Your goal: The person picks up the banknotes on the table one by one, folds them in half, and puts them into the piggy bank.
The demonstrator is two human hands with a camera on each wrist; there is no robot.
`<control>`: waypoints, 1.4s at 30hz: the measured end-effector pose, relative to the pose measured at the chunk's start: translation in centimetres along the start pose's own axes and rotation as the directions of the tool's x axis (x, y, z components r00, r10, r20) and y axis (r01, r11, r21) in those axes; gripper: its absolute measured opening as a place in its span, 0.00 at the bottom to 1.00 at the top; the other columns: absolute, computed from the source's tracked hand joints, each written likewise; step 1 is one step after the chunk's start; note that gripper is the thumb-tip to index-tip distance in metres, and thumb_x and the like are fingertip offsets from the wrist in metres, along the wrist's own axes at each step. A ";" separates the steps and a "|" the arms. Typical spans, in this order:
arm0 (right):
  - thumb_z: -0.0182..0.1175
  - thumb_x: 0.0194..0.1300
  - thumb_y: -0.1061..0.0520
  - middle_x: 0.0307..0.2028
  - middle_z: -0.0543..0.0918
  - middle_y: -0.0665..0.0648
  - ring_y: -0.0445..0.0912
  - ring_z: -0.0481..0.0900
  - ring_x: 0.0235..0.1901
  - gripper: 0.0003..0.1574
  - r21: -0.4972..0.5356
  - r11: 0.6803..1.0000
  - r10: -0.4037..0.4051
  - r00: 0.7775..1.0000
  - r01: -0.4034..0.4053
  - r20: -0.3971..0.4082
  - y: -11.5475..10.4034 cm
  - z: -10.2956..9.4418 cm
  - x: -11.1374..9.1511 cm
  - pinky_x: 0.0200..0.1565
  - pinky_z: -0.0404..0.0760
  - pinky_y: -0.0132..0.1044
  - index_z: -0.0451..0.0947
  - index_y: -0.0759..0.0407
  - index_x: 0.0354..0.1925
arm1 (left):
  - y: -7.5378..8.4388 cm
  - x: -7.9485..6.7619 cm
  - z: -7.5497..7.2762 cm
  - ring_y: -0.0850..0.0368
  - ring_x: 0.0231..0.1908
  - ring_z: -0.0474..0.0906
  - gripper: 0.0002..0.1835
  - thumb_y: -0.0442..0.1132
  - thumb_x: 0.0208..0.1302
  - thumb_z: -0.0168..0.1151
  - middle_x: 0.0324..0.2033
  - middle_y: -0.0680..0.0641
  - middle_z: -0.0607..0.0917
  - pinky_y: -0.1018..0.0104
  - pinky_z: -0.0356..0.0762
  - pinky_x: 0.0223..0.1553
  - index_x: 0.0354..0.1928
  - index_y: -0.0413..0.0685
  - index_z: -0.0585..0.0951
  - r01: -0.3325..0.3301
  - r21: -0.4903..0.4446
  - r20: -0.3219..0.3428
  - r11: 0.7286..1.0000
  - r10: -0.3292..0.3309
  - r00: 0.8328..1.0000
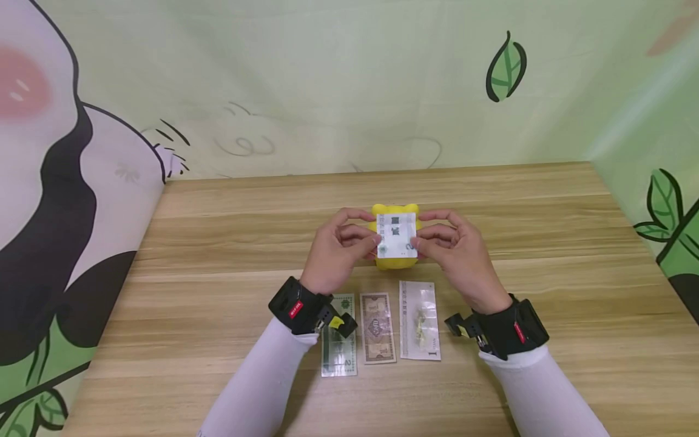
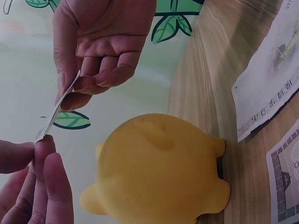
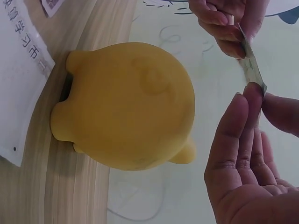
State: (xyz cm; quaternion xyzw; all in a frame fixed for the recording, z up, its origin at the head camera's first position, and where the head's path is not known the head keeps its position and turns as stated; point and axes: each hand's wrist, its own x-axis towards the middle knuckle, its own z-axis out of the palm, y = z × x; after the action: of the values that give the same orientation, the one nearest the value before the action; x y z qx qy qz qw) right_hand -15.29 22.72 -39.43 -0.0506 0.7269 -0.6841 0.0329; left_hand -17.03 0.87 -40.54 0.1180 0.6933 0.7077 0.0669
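Observation:
Between both hands, above a yellow piggy bank (image 1: pixel 397 264), is a folded white paper note (image 1: pixel 396 237) with green print and a 2 in one corner. My left hand (image 1: pixel 345 246) pinches its left edge between thumb and fingers. On the opposite edge, my right hand (image 1: pixel 461 258) pinches it the same way. Seen edge-on in the left wrist view, the note (image 2: pixel 58 108) is thin and held up over the bank. The rounded piggy bank (image 3: pixel 126 105) stands on short feet on the table; in the head view the note covers much of its top.
Three paper notes lie side by side nearer the body: a green one (image 1: pixel 340 358) partly behind the left wrist strap, a brown one (image 1: pixel 378 328), and a white one (image 1: pixel 417 303) marked 1. The wooden table (image 1: pixel 229 243) meets a printed cloth backdrop (image 1: pixel 327 79).

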 end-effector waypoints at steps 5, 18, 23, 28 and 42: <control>0.66 0.60 0.65 0.39 0.84 0.59 0.53 0.81 0.38 0.19 -0.008 1.000 -0.021 1.000 0.020 -0.009 0.2 0.1 0.1 0.36 0.85 0.34 0.72 0.67 0.48 | -0.1 0.1 0.0 0.39 0.32 0.81 0.11 0.27 0.61 0.64 0.36 0.37 0.86 0.58 0.86 0.33 0.45 0.37 0.77 -0.049 0.016 -0.003 0.999 0.049 0.999; 0.66 0.61 0.62 0.42 0.83 0.62 0.52 0.81 0.40 0.17 -0.082 0.996 -0.026 1.000 0.025 -0.014 0.3 0.0 0.1 0.38 0.84 0.33 0.79 0.60 0.50 | 0.1 -0.3 0.2 0.50 0.35 0.81 0.13 0.31 0.59 0.67 0.40 0.49 0.83 0.44 0.84 0.39 0.45 0.52 0.84 -0.022 0.152 -0.027 0.988 0.026 0.999; 0.66 0.60 0.63 0.42 0.82 0.62 0.50 0.80 0.40 0.19 -0.117 0.993 -0.025 1.000 0.023 -0.015 0.3 0.1 0.1 0.38 0.84 0.32 0.81 0.58 0.51 | 0.1 -0.2 0.3 0.56 0.39 0.79 0.16 0.31 0.58 0.68 0.40 0.47 0.83 0.56 0.84 0.41 0.48 0.51 0.84 -0.023 0.201 -0.027 0.979 0.029 0.999; 0.67 0.59 0.63 0.42 0.82 0.59 0.47 0.79 0.40 0.19 -0.180 0.983 -0.026 0.999 0.021 -0.024 0.4 0.1 0.1 0.38 0.83 0.31 0.82 0.57 0.50 | 0.6 -0.4 0.4 0.55 0.41 0.78 0.18 0.28 0.58 0.67 0.41 0.43 0.83 0.57 0.83 0.44 0.51 0.45 0.83 -0.005 0.217 -0.025 0.976 0.011 1.000; 0.65 0.64 0.56 0.44 0.83 0.55 0.44 0.78 0.41 0.11 -0.270 0.962 -0.042 0.999 0.037 -0.014 0.4 0.2 -0.2 0.41 0.81 0.33 0.84 0.55 0.46 | 0.1 -0.3 0.3 0.63 0.41 0.78 0.10 0.33 0.61 0.66 0.42 0.54 0.86 0.61 0.81 0.46 0.43 0.52 0.87 -0.037 0.289 -0.022 0.957 0.045 0.999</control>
State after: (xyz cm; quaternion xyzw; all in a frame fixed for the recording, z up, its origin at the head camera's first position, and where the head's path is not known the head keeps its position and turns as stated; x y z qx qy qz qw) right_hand -15.10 22.59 -39.88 -0.0626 0.8122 -0.5800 0.0051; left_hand -16.64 1.12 -40.47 0.1308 0.7875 0.6018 0.0245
